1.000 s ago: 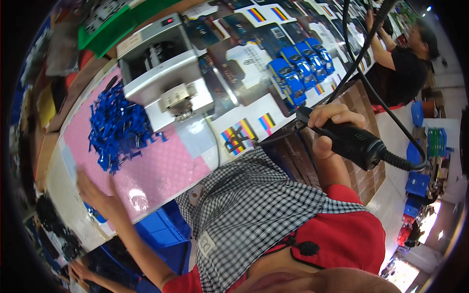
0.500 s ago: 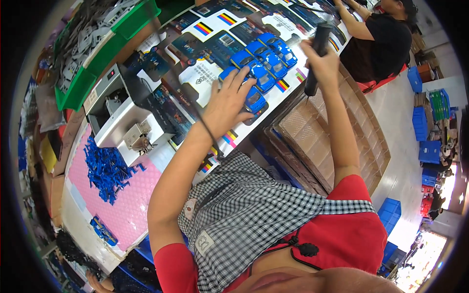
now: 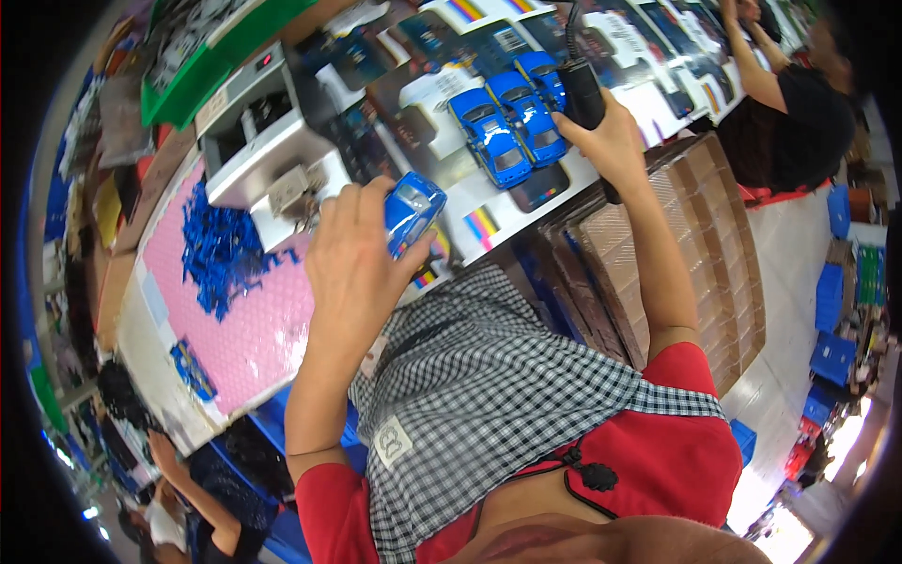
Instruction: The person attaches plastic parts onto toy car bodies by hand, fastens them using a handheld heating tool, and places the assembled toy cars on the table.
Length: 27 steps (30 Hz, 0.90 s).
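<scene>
My left hand (image 3: pixel 349 249) is closed round a blue toy car (image 3: pixel 413 209), near the table edge just right of a metal-and-white tabletop device (image 3: pixel 249 155). A black electric screwdriver (image 3: pixel 584 94) with a coiled cord is gripped in my right hand (image 3: pixel 615 141). Right beside that hand, more blue toy cars stand side by side on the printed card sheets: one on the left (image 3: pixel 490 139), one in the middle (image 3: pixel 531 120), and one behind (image 3: pixel 540 77), partly hidden by the screwdriver.
Blue plastic pieces (image 3: pixel 221 249) lie heaped on pink bubble wrap (image 3: pixel 258 348), with another blue car-like piece (image 3: pixel 193 369) at its edge. Brown divided trays (image 3: pixel 667 244) are stacked at the right. A green crate (image 3: pixel 188 85) stands far left. Other people sit upper right and lower left.
My left hand has left the group of cars and moved down-left, carrying one car. My right hand, still gripping the screwdriver, has come closer to the remaining cars. The whole view has shifted somewhat.
</scene>
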Each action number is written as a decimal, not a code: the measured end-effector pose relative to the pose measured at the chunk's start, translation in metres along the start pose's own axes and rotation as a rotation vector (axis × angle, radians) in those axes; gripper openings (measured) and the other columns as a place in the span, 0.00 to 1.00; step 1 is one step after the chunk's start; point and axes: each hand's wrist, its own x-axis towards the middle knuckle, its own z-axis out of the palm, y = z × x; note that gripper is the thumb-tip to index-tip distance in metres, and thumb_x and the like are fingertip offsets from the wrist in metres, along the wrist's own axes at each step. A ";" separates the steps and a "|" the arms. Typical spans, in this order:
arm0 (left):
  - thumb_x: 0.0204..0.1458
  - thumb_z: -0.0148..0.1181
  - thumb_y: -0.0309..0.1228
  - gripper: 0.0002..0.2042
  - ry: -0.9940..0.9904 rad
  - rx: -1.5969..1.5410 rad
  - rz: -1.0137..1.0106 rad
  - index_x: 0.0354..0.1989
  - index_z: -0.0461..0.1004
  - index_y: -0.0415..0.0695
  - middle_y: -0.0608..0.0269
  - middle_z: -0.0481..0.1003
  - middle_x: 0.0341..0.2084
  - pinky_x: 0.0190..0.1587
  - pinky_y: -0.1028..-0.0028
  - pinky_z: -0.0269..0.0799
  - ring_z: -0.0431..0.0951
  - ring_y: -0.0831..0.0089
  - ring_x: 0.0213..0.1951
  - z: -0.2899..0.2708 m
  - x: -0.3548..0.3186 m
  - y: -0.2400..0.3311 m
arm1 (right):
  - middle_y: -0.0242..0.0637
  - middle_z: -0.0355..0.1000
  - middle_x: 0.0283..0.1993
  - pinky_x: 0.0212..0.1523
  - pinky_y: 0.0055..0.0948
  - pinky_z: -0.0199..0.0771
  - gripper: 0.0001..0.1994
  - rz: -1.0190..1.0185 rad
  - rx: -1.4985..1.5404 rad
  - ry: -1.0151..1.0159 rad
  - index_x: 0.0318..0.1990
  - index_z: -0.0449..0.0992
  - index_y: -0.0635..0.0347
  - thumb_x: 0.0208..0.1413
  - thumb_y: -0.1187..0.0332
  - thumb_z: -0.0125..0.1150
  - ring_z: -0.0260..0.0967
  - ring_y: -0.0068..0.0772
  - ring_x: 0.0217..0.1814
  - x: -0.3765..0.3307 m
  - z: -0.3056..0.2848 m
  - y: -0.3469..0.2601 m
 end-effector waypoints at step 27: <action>0.47 0.58 0.21 0.08 0.359 0.017 -0.405 0.37 0.74 0.39 0.55 0.67 0.33 0.34 0.68 0.69 0.70 0.64 0.35 0.012 -0.120 -0.139 | 0.39 0.67 0.31 0.36 0.31 0.74 0.22 -0.557 1.212 -0.492 0.43 0.58 0.57 0.47 0.69 0.68 0.68 0.29 0.31 -0.114 0.067 -0.187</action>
